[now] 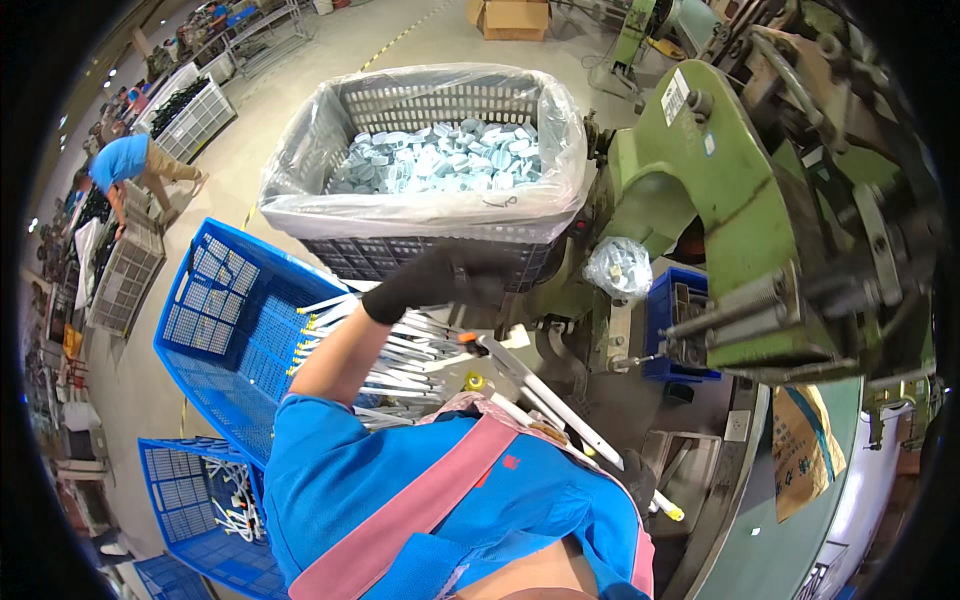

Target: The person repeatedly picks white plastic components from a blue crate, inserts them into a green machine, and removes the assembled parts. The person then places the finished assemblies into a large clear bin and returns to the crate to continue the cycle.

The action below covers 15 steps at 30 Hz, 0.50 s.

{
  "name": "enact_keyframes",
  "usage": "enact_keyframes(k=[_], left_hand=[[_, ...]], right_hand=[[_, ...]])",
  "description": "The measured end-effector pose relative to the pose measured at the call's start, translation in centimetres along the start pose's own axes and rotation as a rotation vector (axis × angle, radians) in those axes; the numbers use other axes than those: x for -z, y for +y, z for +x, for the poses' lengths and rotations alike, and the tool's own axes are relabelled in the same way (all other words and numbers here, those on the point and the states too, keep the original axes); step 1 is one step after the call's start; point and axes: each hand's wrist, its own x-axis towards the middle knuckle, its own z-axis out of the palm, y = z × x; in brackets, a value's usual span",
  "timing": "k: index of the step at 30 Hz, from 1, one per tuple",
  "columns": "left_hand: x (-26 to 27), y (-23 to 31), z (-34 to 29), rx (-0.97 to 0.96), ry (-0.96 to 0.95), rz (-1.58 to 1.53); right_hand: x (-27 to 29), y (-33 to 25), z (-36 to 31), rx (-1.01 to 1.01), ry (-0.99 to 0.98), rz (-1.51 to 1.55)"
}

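My left hand (450, 277), in a dark glove, reaches across just in front of the lined crate. Its fingers blend into the dark crate wall, so their pose is unclear. White tubes (560, 408) with orange and yellow end pieces slant across my lap. At their lower right end is my dark-gloved right hand (638, 476), mostly hidden, which appears closed around them. A tube end with a yellow tip (672, 512) sticks out below that hand. More white tubes (405, 360) lie in a pile at the left, beside a blue crate (215, 290).
A clear-lined dark crate (420, 215) holds many small grey-blue pieces (450, 158). The green press machine (720, 150) rises at the right, with a blue bin (690, 283) beneath. Another blue crate (175, 500) stands lower left. A person (125, 165) bends over crates farther off.
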Motion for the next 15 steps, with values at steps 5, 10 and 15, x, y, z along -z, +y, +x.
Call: enact_keyframes(k=[5, 10, 15], left_hand=[[12.0, -9.6, 7.9, 0.091, 0.204, 0.815], [18.5, -23.5, 13.1, 0.379, -0.861, 1.4], [13.9, -29.1, 13.8, 0.294, -0.242, 0.775]], right_hand=[[1.1, -1.2, 2.8, 0.052, -0.078, -0.165], [1.5, -2.0, 3.7, 0.013, -0.105, -0.258], [-0.5, -3.9, 4.4, -0.247, -0.037, -0.201]])
